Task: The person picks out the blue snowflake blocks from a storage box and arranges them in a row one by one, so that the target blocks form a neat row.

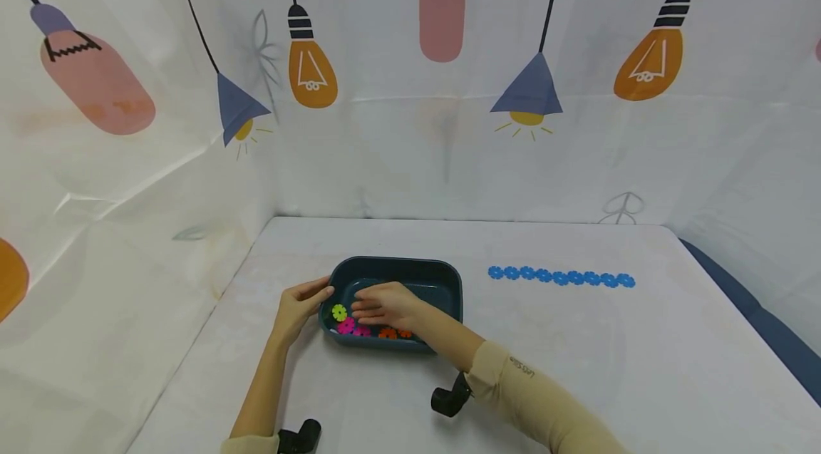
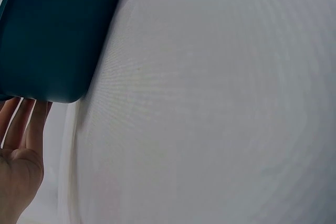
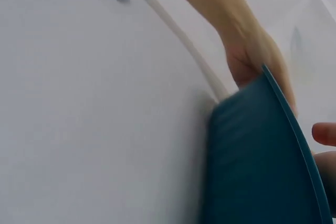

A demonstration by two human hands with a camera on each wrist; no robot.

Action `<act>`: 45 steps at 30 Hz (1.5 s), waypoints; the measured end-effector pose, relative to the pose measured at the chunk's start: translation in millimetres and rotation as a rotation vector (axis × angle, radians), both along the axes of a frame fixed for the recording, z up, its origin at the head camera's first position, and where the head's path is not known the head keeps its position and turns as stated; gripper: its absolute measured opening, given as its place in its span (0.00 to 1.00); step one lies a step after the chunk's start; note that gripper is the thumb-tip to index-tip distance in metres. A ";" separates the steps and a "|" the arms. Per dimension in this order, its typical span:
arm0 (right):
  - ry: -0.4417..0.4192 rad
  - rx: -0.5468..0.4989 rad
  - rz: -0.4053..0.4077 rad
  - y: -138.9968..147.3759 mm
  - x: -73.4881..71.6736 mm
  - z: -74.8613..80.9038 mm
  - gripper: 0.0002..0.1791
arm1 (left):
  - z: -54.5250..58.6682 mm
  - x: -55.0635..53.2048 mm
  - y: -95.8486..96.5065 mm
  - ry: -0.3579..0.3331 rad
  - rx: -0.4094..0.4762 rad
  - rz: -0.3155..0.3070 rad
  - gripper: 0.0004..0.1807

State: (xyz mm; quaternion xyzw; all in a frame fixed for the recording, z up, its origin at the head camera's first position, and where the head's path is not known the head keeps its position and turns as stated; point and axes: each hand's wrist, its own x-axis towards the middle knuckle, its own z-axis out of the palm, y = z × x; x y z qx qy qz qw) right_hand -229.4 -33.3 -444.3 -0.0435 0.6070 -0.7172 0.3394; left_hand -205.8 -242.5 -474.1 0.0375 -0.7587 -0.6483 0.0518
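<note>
A dark teal tray [image 1: 442,295] stands on the white table with small plastic flower pieces in it. My left hand [image 1: 299,308] holds the tray's left end, thumb at the rim; in the left wrist view its fingers [image 2: 35,129] lie against the outer wall. Over the inside of the tray reaches my right hand [image 1: 390,306], fingers extended leftward and nothing seen in them. Close to its fingertips are a yellow flower piece [image 1: 339,312] and pink flower pieces [image 1: 346,326]. Orange flower pieces [image 1: 388,333] lie below the hand along the near wall, partly covered by the forearm.
To the right of the tray, a row of several blue flower pieces [image 1: 559,278] runs across the white table [image 1: 577,354]. A white sheet printed with lamps [image 1: 385,155] hangs behind and at the sides. Black wrist cameras [image 1: 451,395] sit at both wrists.
</note>
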 end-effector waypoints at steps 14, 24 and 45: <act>0.078 0.229 0.137 -23.7 12.5 -7.6 0.15 | -4.9 -3.6 -2.0 0.022 0.019 -0.026 0.23; 0.083 0.132 -0.043 11.3 -27.7 -11.4 0.19 | -5.3 -3.7 -0.1 0.010 0.013 -0.004 0.23; 0.017 0.033 0.173 -11.5 0.5 -6.5 0.21 | -7.0 -3.4 -1.8 0.036 0.017 -0.010 0.23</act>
